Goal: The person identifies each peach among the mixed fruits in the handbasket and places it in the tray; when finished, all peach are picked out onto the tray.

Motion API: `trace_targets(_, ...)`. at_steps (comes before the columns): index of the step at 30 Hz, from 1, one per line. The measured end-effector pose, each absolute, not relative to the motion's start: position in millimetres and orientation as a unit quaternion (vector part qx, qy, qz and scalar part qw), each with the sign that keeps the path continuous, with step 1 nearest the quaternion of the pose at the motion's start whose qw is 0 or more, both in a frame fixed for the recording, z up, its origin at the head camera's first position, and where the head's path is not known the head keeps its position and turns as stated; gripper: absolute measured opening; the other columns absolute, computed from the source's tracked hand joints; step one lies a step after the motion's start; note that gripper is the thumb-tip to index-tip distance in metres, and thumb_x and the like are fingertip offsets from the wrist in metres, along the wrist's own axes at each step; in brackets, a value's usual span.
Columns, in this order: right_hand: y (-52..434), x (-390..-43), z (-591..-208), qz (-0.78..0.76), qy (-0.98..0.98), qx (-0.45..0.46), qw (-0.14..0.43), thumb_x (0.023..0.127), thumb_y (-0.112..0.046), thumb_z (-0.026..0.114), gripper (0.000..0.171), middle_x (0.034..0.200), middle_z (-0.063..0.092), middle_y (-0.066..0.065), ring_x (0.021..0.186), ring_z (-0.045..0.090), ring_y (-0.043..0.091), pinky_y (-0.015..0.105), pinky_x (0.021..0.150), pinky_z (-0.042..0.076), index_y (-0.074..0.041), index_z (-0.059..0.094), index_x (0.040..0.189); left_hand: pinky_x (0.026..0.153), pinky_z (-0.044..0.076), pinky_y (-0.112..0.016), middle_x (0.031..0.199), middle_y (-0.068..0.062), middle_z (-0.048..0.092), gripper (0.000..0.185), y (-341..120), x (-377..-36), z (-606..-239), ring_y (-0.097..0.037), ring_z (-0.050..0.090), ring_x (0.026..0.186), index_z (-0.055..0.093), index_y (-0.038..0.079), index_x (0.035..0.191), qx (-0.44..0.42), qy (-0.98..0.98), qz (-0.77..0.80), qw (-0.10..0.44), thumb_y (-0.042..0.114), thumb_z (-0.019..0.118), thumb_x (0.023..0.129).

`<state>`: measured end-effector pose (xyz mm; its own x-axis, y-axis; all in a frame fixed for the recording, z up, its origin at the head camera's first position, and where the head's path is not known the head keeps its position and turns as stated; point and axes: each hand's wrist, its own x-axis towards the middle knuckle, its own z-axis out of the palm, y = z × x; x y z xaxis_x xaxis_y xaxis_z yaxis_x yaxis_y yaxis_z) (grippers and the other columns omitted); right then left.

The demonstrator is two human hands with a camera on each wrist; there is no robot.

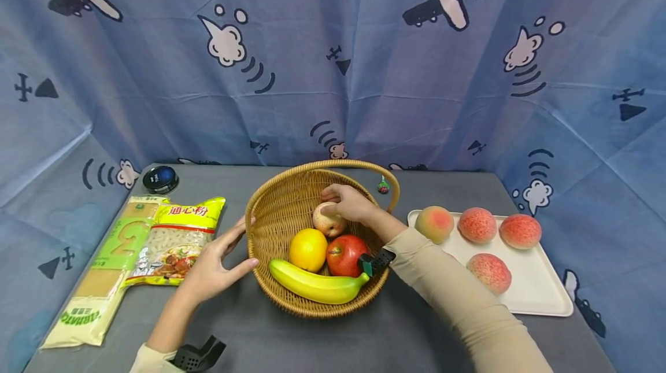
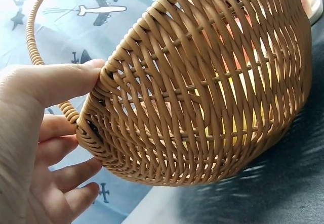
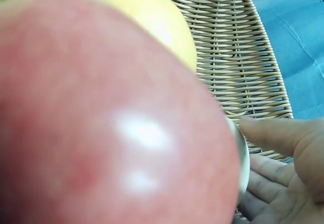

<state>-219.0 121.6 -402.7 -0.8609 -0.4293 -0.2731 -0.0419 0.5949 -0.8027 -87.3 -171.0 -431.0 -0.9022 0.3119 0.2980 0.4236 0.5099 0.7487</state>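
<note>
A wicker basket [image 1: 270, 188] stands mid-table with a banana [image 1: 312, 285], an orange [image 1: 308, 249] and a red apple [image 1: 343, 254] inside. My right hand [image 1: 346, 202] reaches into it, fingers curled over a pale pink peach [image 1: 328, 222] at the back. My left hand [image 1: 229, 246] is open against the basket's left side, thumb on the rim. The left wrist view shows that thumb [image 2: 61, 82] on the woven rim [image 2: 202, 82]. In the right wrist view the blurred red apple [image 3: 101, 123] fills the frame, with the orange [image 3: 152, 11] and my right hand [image 3: 288, 163] beside it.
A white tray [image 1: 541, 298] at the right holds several peaches [image 1: 477, 224]. Left of the basket lie a yellow pasta bag [image 1: 177, 240] and a long noodle pack [image 1: 104, 269]. A round black object [image 1: 160, 179] sits at the back left, a small green-red item [image 1: 383, 186] behind the basket.
</note>
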Motion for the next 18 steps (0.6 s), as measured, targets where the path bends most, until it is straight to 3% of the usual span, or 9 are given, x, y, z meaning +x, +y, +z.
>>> trace_targets(4, 121.2, -218.8, -403.2, -0.416, 0.873, -0.119, 0.224, 0.087, -0.011, 0.066, 0.048, 0.13, 0.055, 0.02, 0.122, 0.05, 0.032, 0.04, 0.103, 0.044, 0.004, 0.05, 0.13, 0.1, 0.045, -0.04, 0.15, -0.011, 0.037, 0.068, -170.7, -87.5, -430.6, -0.008, 0.035, 0.134, 0.042, 0.012, 0.144, -0.21, -0.868, -0.445, 0.061, 0.017, 0.072, 0.084)
trace_targets(8, 120.2, -218.7, -402.4, -0.406, 0.878, -0.112, 0.228, 0.085, -0.013, 0.069, 0.051, 0.13, 0.055, 0.02, 0.122, 0.05, 0.032, 0.04, 0.103, 0.044, 0.003, 0.051, 0.13, 0.102, 0.041, -0.02, 0.15, -0.011, 0.038, 0.068, -170.8, -87.7, -431.2, -0.002, 0.033, 0.133, 0.042, 0.011, 0.143, -0.215, -0.866, -0.446, 0.07, 0.016, 0.073, 0.083)
trace_targets(11, 119.9, -219.3, -402.7, -0.385, 0.886, -0.119, 0.228, 0.082, -0.016, 0.074, 0.058, 0.132, 0.055, 0.019, 0.121, 0.051, 0.03, 0.039, 0.103, 0.044, 0.003, 0.051, 0.131, 0.101, 0.035, -0.012, 0.15, -0.012, 0.038, 0.067, -170.8, -87.6, -431.5, 0.0, 0.032, 0.133, 0.043, 0.01, 0.143, -0.217, -0.865, -0.447, 0.073, 0.015, 0.073, 0.083)
trace_targets(18, 120.5, -219.5, -402.0, -0.338, 0.904, -0.127, 0.227, 0.077, -0.023, 0.079, 0.058, 0.126, 0.06, 0.014, 0.111, 0.055, 0.025, 0.034, 0.094, 0.048, -0.001, 0.058, 0.127, 0.101, 0.033, -0.008, 0.149, -0.013, 0.038, 0.067, -170.1, -87.6, -430.9, 0.001, 0.032, 0.133, 0.043, 0.009, 0.143, -0.221, -0.862, -0.451, 0.074, 0.015, 0.073, 0.083)
